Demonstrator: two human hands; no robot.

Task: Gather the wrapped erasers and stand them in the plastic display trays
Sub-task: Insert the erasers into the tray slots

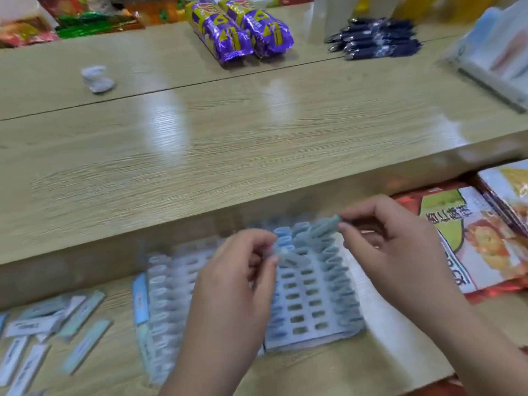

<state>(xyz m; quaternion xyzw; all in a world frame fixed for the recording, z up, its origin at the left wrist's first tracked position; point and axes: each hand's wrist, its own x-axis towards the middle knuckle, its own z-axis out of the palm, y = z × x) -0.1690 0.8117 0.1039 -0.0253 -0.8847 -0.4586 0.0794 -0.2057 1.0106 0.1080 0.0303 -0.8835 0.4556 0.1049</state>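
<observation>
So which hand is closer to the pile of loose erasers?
Left. The left hand hovers over the trays, just right of the loose erasers; the right hand is farther right, beyond the left one.

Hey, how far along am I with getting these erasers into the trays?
Partly done: stood erasers line the far and right edges of the right tray; middle slots empty. The left hand and the right hand each pinch an eraser. Loose erasers wait at left.
</observation>
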